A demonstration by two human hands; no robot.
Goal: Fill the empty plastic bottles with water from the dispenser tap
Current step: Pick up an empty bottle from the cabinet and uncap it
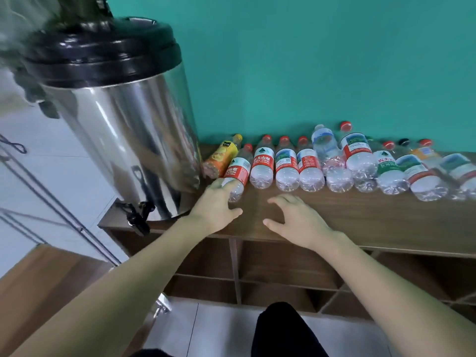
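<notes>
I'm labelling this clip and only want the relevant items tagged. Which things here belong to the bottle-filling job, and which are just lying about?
Part of the job:
- steel dispenser
- dispenser tap
- red-label bottle under the left hand
- row of lying plastic bottles
- right hand, holding nothing

Just there:
- wooden shelf unit
- teal wall
- black cable

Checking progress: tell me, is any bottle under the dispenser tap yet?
No: the tap hangs clear, with the bottles lying on the shelf top.
</notes>
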